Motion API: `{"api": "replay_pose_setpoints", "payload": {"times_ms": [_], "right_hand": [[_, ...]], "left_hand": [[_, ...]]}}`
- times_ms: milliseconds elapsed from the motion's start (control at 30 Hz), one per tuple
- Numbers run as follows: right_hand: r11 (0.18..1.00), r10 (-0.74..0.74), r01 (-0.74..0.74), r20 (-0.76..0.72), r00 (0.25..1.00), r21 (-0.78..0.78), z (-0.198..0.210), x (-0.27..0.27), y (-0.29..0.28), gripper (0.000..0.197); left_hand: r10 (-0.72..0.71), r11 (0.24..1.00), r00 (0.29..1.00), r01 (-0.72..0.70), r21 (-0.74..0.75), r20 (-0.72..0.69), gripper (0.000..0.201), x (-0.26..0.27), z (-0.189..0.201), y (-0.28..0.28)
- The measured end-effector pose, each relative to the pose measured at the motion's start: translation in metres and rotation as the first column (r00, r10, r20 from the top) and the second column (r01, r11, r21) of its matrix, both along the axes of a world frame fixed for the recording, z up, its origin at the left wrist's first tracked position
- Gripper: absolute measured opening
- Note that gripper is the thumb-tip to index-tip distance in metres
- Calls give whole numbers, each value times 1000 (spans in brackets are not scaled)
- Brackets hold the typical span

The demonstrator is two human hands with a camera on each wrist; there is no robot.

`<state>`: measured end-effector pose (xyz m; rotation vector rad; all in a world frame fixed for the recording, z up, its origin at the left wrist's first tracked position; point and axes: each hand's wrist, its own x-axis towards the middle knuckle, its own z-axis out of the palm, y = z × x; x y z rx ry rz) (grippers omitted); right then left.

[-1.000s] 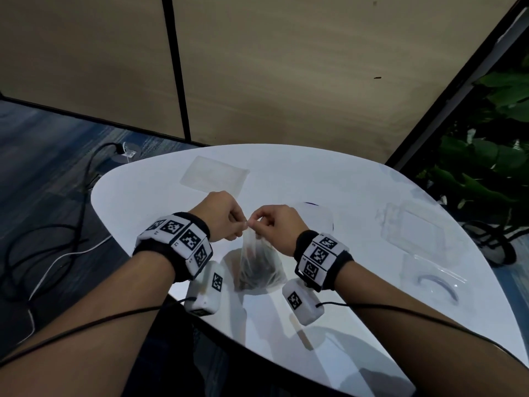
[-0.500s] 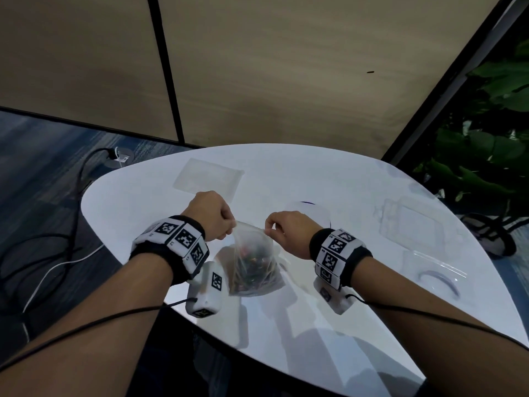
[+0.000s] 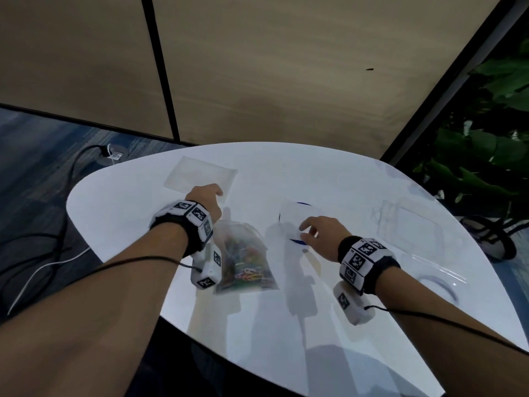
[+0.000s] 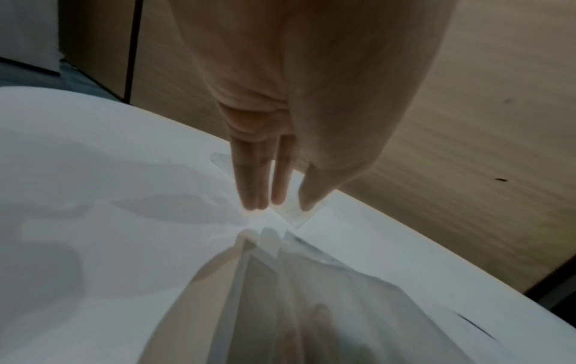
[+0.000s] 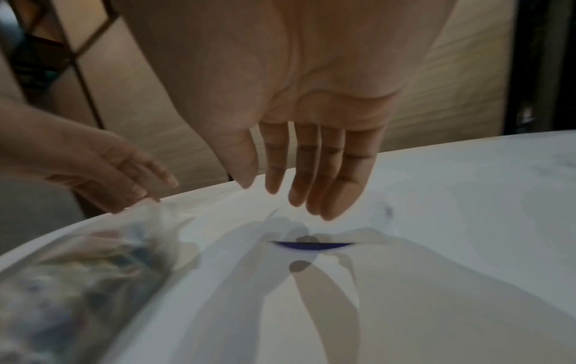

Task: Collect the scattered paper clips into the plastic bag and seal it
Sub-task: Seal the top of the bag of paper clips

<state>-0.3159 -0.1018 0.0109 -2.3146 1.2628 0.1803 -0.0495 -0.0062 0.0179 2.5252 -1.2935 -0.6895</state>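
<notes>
The clear plastic bag (image 3: 246, 259) of coloured paper clips (image 3: 243, 267) is lying on the white table (image 3: 143, 202) (between both wrists). Left hand (image 3: 204, 200) and right hand (image 3: 322, 234) are hovering, fingers (image 5: 314, 172) extended, holding nothing.

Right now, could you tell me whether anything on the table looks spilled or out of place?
Nothing stands out: the plastic bag lies flat on the table with the paper clips inside, none visibly loose.
</notes>
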Motion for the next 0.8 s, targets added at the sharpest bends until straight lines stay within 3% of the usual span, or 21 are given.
{"api": "replay_pose_setpoints", "payload": {"times_ms": [133, 267, 367, 567, 700, 800], "right_hand": [[1000, -14, 12, 67, 998, 25, -16, 0, -10, 25], [985, 15, -52, 222, 975, 164, -32, 60, 12, 28], [985, 20, -69, 292, 956, 158, -34, 81, 19, 13], [994, 90, -101, 245, 965, 30, -11, 83, 9, 10], [989, 143, -148, 222, 964, 6, -4, 85, 5, 25], [990, 133, -141, 254, 958, 15, -11, 86, 8, 21]], "left_hand": [[-187, 974, 981, 193, 121, -56, 34, -6, -14, -13], [-242, 959, 956, 261, 108, -163, 29, -13, -26, -16], [-231, 957, 955, 257, 132, -183, 30, -9, -26, -11], [-274, 960, 905, 276, -41, -325, 22, 1, -13, 1], [-285, 958, 903, 259, -123, -321, 16, -2, -10, 5], [-301, 952, 898, 266, -148, -321, 16, -1, -10, 8]]}}
